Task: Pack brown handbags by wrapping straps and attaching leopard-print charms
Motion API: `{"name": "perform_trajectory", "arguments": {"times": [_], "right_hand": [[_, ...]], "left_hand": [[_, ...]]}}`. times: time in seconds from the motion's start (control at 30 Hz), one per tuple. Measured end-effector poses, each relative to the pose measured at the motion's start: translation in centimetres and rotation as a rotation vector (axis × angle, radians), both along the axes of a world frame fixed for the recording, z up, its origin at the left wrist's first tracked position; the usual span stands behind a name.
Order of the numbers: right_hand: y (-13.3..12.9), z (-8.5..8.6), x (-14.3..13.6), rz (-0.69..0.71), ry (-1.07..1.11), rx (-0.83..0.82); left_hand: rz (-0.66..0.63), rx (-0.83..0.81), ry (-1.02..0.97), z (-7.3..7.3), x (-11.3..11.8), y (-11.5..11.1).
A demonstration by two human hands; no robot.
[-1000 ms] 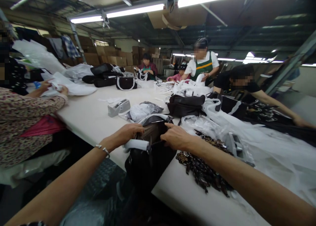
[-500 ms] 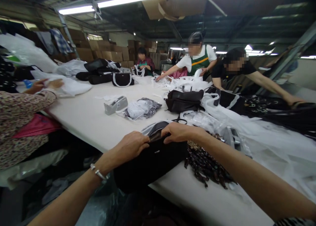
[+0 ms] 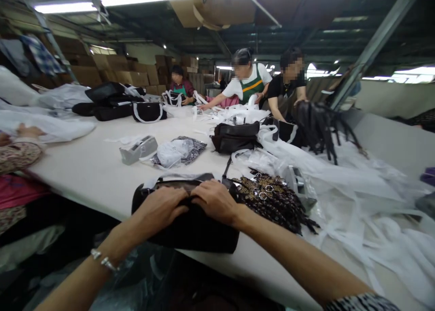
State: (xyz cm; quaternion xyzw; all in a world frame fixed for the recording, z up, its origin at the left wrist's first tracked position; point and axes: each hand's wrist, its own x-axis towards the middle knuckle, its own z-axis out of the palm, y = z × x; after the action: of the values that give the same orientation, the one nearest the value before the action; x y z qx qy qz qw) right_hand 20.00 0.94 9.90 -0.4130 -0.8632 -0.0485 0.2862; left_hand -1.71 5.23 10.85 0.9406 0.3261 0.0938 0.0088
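A black handbag [image 3: 204, 231] rests at the near edge of the white table, its top opening facing up. My left hand [image 3: 166, 204] grips the near rim of the opening, fingers curled over it. Close beside it, my right hand [image 3: 215, 200] is closed on the same rim. The fingertips of both hands are partly hidden inside the bag. Just right of the bag lies a heap of dark beaded tassels [image 3: 272, 197] with metal rings. Beyond the bag sits a patterned plastic packet [image 3: 195, 150] with white wrapping on it.
A grey tape dispenser [image 3: 138, 150] stands on the table [image 3: 95, 166]. Farther back are a dark brown bag [image 3: 234, 136] and piled black bags [image 3: 108, 100]. White wrapping material [image 3: 340, 188] covers the right side. Co-workers stand across the table; another person's hand [image 3: 30, 132] is at left.
Both hands have come closer together on the rim, and the bag has turned squarer to me and shifted left in view. A co-worker at right has lifted a bunch of black straps.
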Motion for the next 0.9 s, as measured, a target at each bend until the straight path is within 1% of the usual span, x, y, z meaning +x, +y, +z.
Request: {"name": "perform_trajectory", "arguments": {"times": [0.07, 0.1, 0.17, 0.23, 0.27, 0.33, 0.4, 0.47, 0.53, 0.63, 0.7, 0.77, 0.83, 0.9], "right_hand": [[-2.6, -2.5, 0.5, -0.005, 0.117, 0.049], [-4.0, -3.4, 1.1, -0.022, 0.188, 0.087], [-6.8, -4.9, 2.8, -0.107, 0.323, 0.170], [-8.7, -6.8, 5.0, -0.279, 0.398, 0.211], [-9.2, -8.0, 6.1, -0.389, 0.398, 0.197], [-9.4, -10.7, 8.3, -0.577, 0.306, 0.110], [-8.9, -13.4, 10.0, -0.641, 0.140, 0.005], [-8.1, -15.3, 11.5, -0.654, 0.019, -0.052], [-7.5, -16.2, 12.7, -0.690, -0.030, -0.064], [-7.0, -16.0, 14.1, -0.732, -0.049, -0.059], [-7.0, -15.6, 14.8, -0.718, -0.051, -0.049], [-7.2, -15.4, 15.2, -0.686, -0.038, -0.036], [-7.4, -15.3, 15.5, -0.642, -0.010, -0.024], [-7.7, -15.5, 15.8, -0.594, 0.037, -0.001]], "left_hand": [[0.003, -0.072, -0.005, -2.3, 0.4, -0.4], [0.026, -0.099, -0.038, -3.1, 0.3, -0.3], [0.111, -0.143, -0.151, -4.1, -0.7, 0.4], [0.214, -0.205, -0.260, -4.3, -2.0, 1.5], [0.261, -0.237, -0.309, -4.3, -2.6, 1.9], [0.351, -0.280, -0.398, -4.3, -3.0, 2.5], [0.461, -0.253, -0.505, -4.5, -2.6, 2.7], [0.556, -0.177, -0.624, -4.9, -1.3, 2.6], [0.580, -0.098, -0.731, -5.2, 0.6, 2.5], [0.507, -0.052, -0.846, -5.4, 4.6, 2.5], [0.413, -0.102, -0.885, -5.3, 7.3, 2.8], [0.319, -0.189, -0.879, -5.4, 9.4, 3.1], [0.272, -0.262, -0.834, -5.6, 10.5, 3.5], [0.271, -0.302, -0.784, -5.8, 10.4, 3.7]]}}
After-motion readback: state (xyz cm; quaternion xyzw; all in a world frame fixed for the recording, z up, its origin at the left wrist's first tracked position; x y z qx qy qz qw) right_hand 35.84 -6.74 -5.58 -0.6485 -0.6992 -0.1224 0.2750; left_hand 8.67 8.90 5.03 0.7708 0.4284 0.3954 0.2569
